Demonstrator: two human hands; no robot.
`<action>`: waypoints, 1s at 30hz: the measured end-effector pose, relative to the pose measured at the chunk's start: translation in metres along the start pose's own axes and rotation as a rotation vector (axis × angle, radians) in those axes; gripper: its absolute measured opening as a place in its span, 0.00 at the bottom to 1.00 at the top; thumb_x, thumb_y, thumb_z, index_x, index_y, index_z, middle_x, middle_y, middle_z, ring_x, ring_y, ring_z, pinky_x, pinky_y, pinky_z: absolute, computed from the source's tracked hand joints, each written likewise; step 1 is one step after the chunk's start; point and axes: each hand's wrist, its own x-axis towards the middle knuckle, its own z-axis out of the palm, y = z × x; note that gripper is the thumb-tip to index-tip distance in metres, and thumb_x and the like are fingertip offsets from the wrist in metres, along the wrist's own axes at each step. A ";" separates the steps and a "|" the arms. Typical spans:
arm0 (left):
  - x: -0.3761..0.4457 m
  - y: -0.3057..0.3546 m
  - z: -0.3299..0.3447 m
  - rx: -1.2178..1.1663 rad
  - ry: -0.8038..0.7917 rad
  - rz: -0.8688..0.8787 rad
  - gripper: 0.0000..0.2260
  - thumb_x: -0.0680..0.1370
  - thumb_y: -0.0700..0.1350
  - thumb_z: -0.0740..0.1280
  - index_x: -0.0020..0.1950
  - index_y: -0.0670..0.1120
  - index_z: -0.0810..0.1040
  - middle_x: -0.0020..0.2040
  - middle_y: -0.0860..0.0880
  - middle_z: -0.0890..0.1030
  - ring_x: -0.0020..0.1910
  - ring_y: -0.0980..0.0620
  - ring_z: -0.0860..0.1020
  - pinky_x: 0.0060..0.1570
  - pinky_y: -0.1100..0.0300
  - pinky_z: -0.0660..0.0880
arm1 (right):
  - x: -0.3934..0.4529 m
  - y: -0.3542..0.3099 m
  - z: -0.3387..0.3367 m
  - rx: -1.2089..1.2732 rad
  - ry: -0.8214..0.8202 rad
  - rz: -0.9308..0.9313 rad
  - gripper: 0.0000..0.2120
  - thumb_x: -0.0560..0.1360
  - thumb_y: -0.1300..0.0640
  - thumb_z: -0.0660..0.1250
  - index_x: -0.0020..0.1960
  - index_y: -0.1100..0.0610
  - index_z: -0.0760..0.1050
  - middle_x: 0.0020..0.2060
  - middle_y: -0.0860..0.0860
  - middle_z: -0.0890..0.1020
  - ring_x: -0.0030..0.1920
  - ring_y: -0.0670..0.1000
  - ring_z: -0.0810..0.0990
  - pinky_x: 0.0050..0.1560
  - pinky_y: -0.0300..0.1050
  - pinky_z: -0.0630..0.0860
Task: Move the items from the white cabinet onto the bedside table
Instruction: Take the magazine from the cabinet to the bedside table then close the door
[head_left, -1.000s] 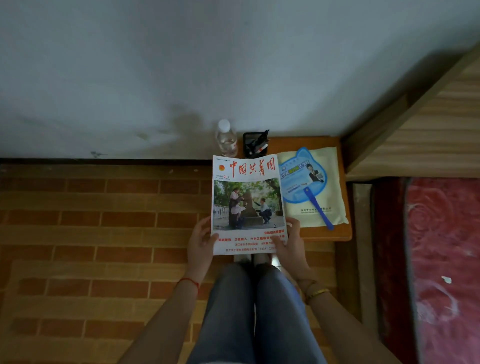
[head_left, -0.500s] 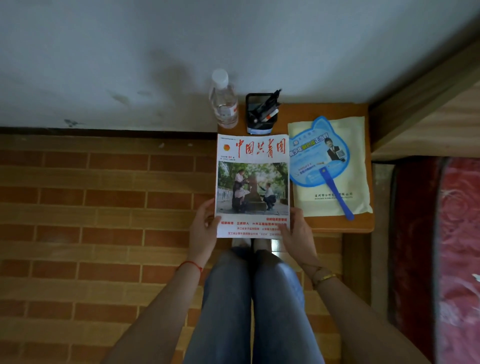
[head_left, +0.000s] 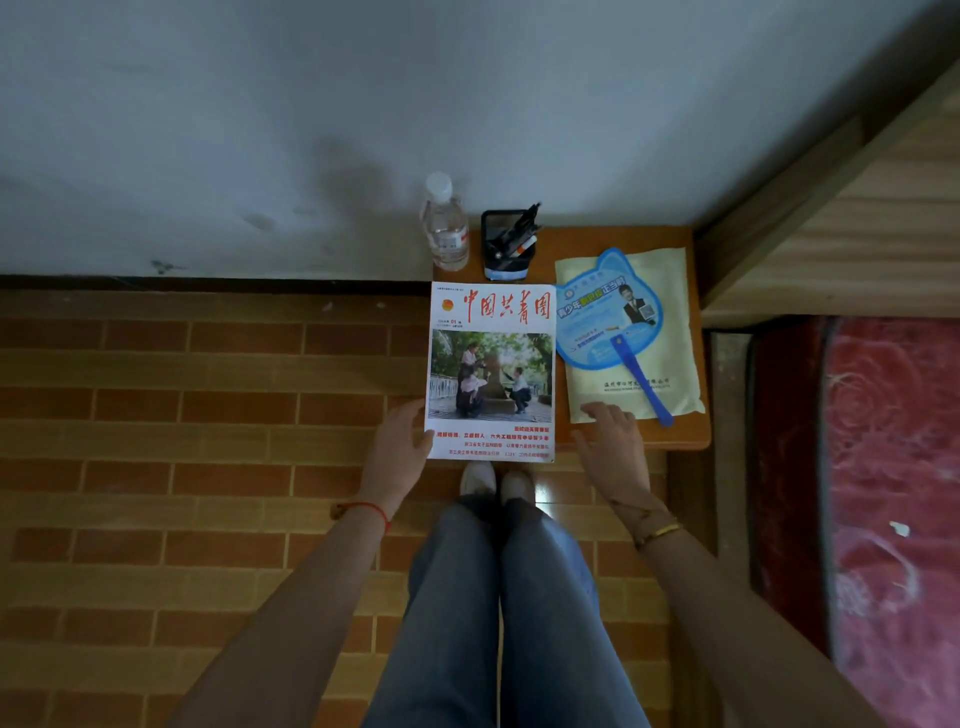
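A magazine (head_left: 491, 371) with red lettering and a photo cover lies flat on the left part of the orange bedside table (head_left: 680, 436); its near edge slightly overhangs the front. My left hand (head_left: 400, 447) is open, with its fingers against the magazine's lower left edge. Just right of the magazine, my right hand (head_left: 613, 441) is open above the table's front, its fingertips near the corner of a cream bag (head_left: 672, 322). A blue cat-shaped fan (head_left: 608, 312) rests on that bag. The white cabinet is out of view.
A clear water bottle (head_left: 445, 234) and a black pen holder (head_left: 508, 247) stand at the table's back, against the white wall. A bed with a red mattress (head_left: 883, 467) and a wooden headboard (head_left: 857, 208) borders the table's right side. Brick-patterned floor (head_left: 208, 415) lies to the left.
The magazine went from being held in both hands to lying on the table. My right hand let go and moved right; my left hand opened at the magazine's edge.
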 end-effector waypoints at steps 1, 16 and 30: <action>-0.008 0.008 -0.013 0.022 0.016 0.013 0.21 0.79 0.44 0.67 0.72 0.47 0.70 0.68 0.47 0.75 0.68 0.47 0.73 0.66 0.56 0.72 | -0.006 -0.007 -0.015 -0.005 0.024 -0.027 0.17 0.74 0.59 0.68 0.62 0.59 0.74 0.57 0.56 0.79 0.58 0.58 0.73 0.59 0.52 0.71; -0.177 0.133 -0.182 0.267 0.362 0.362 0.17 0.80 0.46 0.65 0.69 0.48 0.73 0.65 0.48 0.77 0.65 0.50 0.75 0.61 0.61 0.68 | -0.129 -0.103 -0.216 -0.015 0.248 -0.314 0.19 0.77 0.57 0.66 0.67 0.59 0.72 0.62 0.55 0.77 0.64 0.57 0.71 0.65 0.54 0.70; -0.242 0.146 -0.201 0.164 0.504 0.243 0.17 0.81 0.46 0.64 0.70 0.48 0.73 0.66 0.49 0.77 0.66 0.52 0.74 0.66 0.55 0.72 | -0.144 -0.121 -0.255 0.022 0.237 -0.449 0.20 0.77 0.58 0.66 0.68 0.59 0.71 0.61 0.57 0.77 0.64 0.58 0.69 0.66 0.54 0.69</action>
